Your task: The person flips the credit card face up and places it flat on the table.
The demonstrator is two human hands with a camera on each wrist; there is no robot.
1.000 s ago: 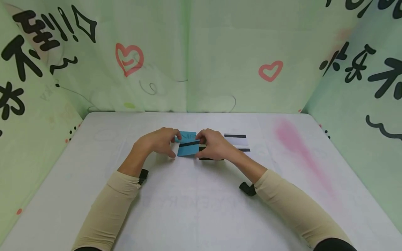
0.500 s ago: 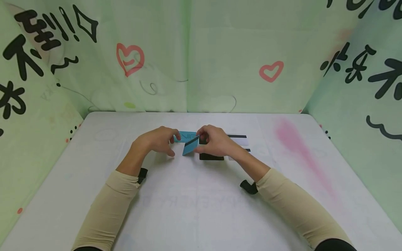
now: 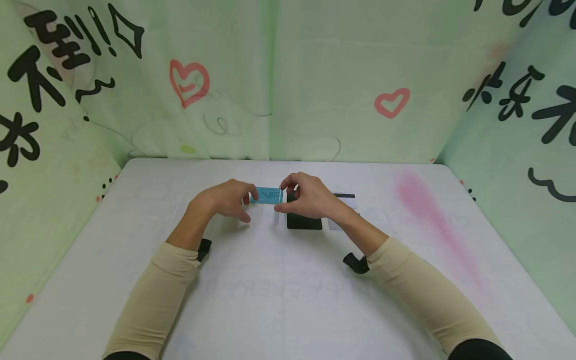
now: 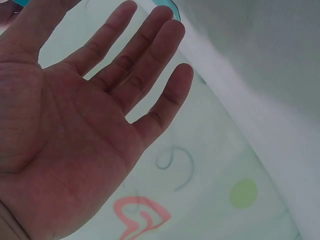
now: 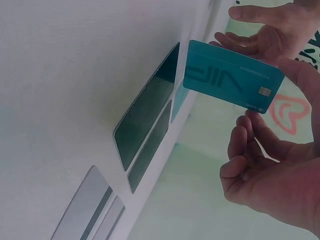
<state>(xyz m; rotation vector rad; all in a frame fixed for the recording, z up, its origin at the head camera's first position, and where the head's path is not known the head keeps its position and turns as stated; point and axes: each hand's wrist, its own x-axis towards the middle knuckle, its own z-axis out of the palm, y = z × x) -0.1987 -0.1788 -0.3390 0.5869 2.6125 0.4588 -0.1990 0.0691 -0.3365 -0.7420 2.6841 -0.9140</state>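
Note:
A teal VIP card point(image 5: 232, 75) with a small chip is pinched by its two long edges between the thumb and fingers of my right hand point(image 3: 310, 197). It stands on edge in the head view, showing only as a thin line. Another teal card point(image 3: 266, 196) lies flat on the table behind it. My left hand point(image 3: 228, 199) is beside that lying card, its fingertips right at the card's left edge. In the left wrist view its palm and long fingers point(image 4: 132, 85) are extended, with nothing gripped.
Two dark cards point(image 5: 150, 110) lie one behind the other just right of the teal ones. Further right are two pale cards with black stripes point(image 3: 344, 201), partly behind the right hand. A green curtain point(image 3: 324, 75) closes off the white table's point(image 3: 270, 300) far edge.
The right hand has turned the held teal card from nearly face-up, stripe showing, to standing on edge, and has risen slightly. The left hand has barely moved.

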